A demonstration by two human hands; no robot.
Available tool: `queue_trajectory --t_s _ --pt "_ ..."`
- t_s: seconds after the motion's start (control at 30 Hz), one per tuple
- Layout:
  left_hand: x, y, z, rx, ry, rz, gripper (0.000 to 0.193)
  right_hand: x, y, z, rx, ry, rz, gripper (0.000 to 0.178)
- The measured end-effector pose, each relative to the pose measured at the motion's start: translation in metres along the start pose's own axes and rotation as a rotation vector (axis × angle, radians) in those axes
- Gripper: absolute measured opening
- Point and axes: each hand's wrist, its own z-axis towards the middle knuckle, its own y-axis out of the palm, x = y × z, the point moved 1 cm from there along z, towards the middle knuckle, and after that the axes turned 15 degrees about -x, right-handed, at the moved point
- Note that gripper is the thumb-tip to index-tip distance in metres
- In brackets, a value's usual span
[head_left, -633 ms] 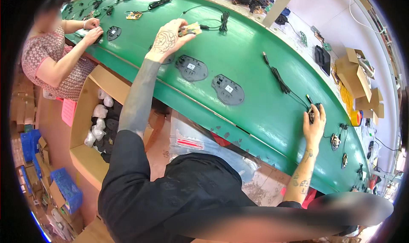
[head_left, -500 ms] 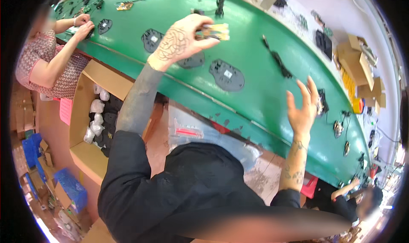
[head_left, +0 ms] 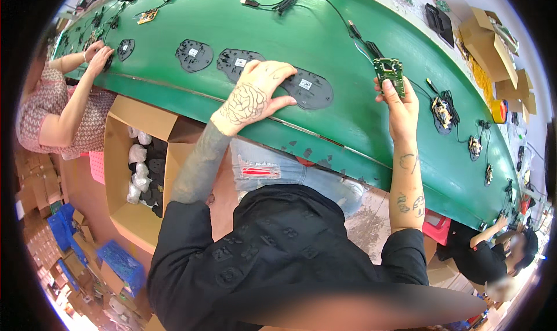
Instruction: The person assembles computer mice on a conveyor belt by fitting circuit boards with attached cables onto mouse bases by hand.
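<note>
A dark grey plastic base shell (head_left: pixel 316 91) with a small white label lies on the green work surface. My left hand (head_left: pixel 255 93) is at its left end, thumb and fingers closed around that edge; the fingertips partly cover it. To the right, my right hand (head_left: pixel 401 107) holds up a green circuit board (head_left: pixel 389 69), the thumb across its lower part. Thin wires and a black cable (head_left: pixel 371 46) run up behind the board. Two similar shells, a middle one (head_left: pixel 229 64) and a farther one (head_left: pixel 194 56), lie to the left.
A coiled black cable (head_left: pixel 287 1) lies at the far side. Wired shell assemblies (head_left: pixel 442 113) sit along the right. An open cardboard box (head_left: pixel 130 212) with dark parts and white bundles stands below the left edge. One co-worker (head_left: pixel 64 107) is at left, another (head_left: pixel 487 249) at lower right.
My left hand has come down from above the surface to the shell, and the board it pinched is out of it. My right hand, empty before, has moved up and now holds a circuit board.
</note>
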Motion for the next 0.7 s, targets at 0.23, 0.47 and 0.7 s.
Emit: queue_trajectory --t_s 0.23,0.47,0.7 --pt "0.057 0.027 0.028 -0.008 0.026 -0.083 0.06 0.012 -0.002 0.006 0.044 -0.028 0.145 0.042" --pt "0.077 0.027 0.05 -0.023 0.036 -0.066 0.061 0.0 0.002 0.003 0.001 0.039 0.157 0.043" --pt "0.063 0.005 0.088 0.262 0.185 -0.154 0.042 -0.01 -0.001 -0.001 -0.313 0.022 0.279 0.04"
